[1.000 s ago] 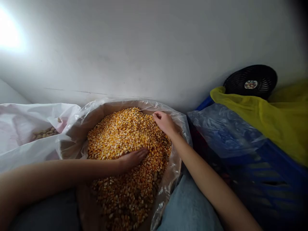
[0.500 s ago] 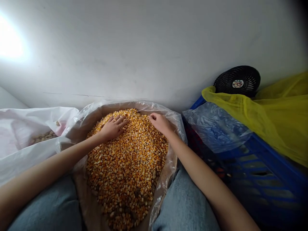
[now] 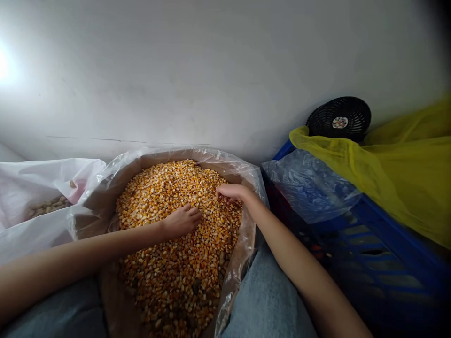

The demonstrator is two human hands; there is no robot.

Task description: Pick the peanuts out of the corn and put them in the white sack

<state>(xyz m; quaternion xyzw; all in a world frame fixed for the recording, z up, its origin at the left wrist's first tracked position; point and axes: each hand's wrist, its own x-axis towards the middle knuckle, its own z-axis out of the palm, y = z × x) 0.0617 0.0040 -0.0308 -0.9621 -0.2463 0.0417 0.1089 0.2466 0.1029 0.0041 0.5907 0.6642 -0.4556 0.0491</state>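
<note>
Yellow and orange corn kernels (image 3: 169, 263) lie heaped in an open sack (image 3: 92, 197) lined with clear plastic, between my knees. Near the middle of the heap, my left hand (image 3: 182, 220) rests low over the kernels, palm down, its fingers curled together. What lies under those fingers is hidden. My right hand (image 3: 230, 191) is at the right side of the heap, bent at the wrist, with fingers closed and pointing down toward the corn. Whatever it may hold is too small or covered to make out. Darker bits show among the kernels toward the near end.
On the left stands a white sack (image 3: 45, 180) with round, pale brown pieces inside. To the right are a blue plastic crate (image 3: 380, 244), a clear plastic bag (image 3: 313, 183), yellow mesh cloth (image 3: 405, 173) and a black fan-like grille (image 3: 340, 117). A pale wall (image 3: 197, 70) rises behind.
My left hand has moved nearer and to the right across the corn, its spread fingers now curled. The right hand has come a little nearer and turned downward. The view has shifted slightly.
</note>
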